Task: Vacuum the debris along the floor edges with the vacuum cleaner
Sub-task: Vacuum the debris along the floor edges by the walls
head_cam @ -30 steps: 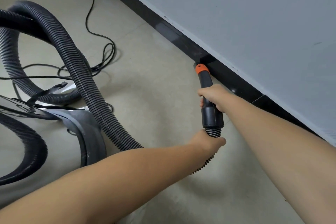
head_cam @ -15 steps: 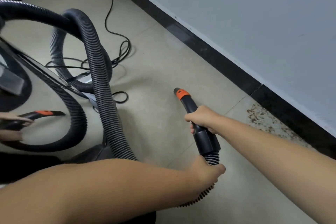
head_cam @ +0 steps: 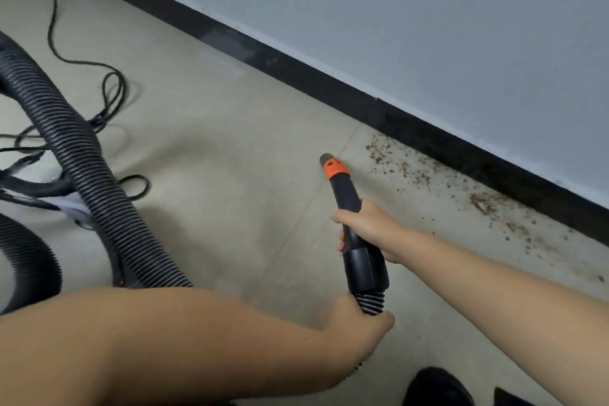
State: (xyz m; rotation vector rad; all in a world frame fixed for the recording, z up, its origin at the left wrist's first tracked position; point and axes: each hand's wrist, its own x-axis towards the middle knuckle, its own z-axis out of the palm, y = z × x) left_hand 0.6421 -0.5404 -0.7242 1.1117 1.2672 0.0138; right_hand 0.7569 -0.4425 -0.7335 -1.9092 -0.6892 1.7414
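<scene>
Debris (head_cam: 405, 165) first: I am seeing brown crumbs and flakes strewn in a band on the floor (head_cam: 230, 155), hugging the black skirting (head_cam: 329, 82) under the grey wall (head_cam: 428, 26) and running off toward the lower right. A denser clump (head_cam: 487, 203) is sitting further along the same edge. None of it looks lifted yet, so I am judging the pass along this stretch as only about to begin.

The nozzle (head_cam: 342, 188), black with an orange collar (head_cam: 335, 170), is pointing up and away, its mouth sitting just beside the near end of the band, at a tile joint, not yet over the crumbs. I cannot tell whether the tip is touching the floor.

Right hand (head_cam: 365, 227) is wrapping the nozzle at mid length, fingers clenched round it, likely to steer the tip. Left hand (head_cam: 362, 323) is gripping the ribbed hose (head_cam: 370, 301) just behind the nozzle's cuff, fingers curled round it, probably taking the hose's drag off the steering hand.

The rest of the hose (head_cam: 82, 168) is looping away at left, well apart from the debris, over a tangle of thin black cable (head_cam: 108, 86).

Containers: none is showing; the vacuum's body and its dust bin are out of view, so I am noting nothing on contents. Dark shapes at the bottom edge (head_cam: 438, 387) are probably shoes.
</scene>
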